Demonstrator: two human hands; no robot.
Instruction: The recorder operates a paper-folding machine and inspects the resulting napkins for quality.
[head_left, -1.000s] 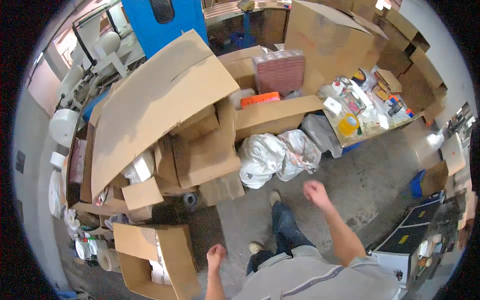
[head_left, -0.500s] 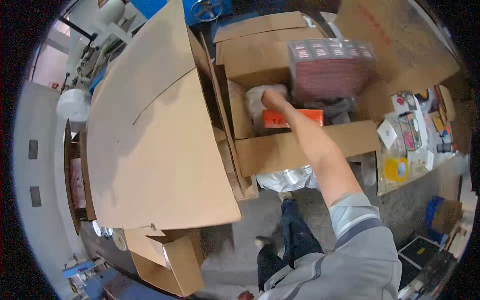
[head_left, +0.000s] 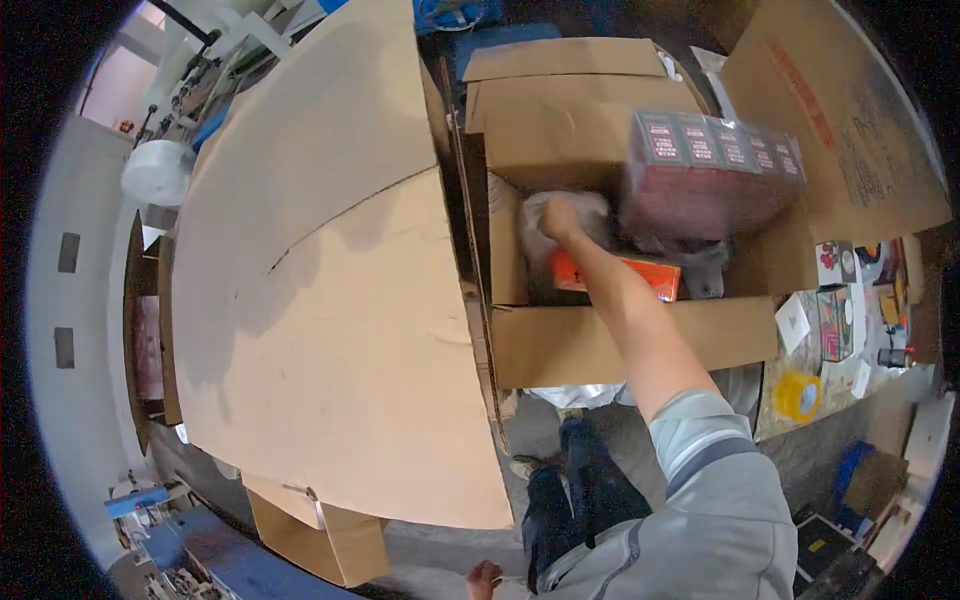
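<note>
My right arm reaches over the near flap of an open cardboard box. My right hand is closed on a pale, cloudy plastic bag inside its left part; the fingertips are hidden. Under my forearm lies an orange box. Toward the right of the carton, a clear-wrapped block of dark red packs with grey ends sits high and tilted. A greyish plastic bag shows below it. My left hand hangs low at the bottom edge, its fingers curled; what they hold, if anything, cannot be made out.
A large upright cardboard panel stands close on the left. A smaller open carton is on the floor below it. At right, a table carries yellow tape and small boxes. Silver sheeting lies under the carton's front.
The view has shifted, so the cartons sit farther right and lower. My right hand stays at the pale bag. My left hand shows more at the bottom edge.
</note>
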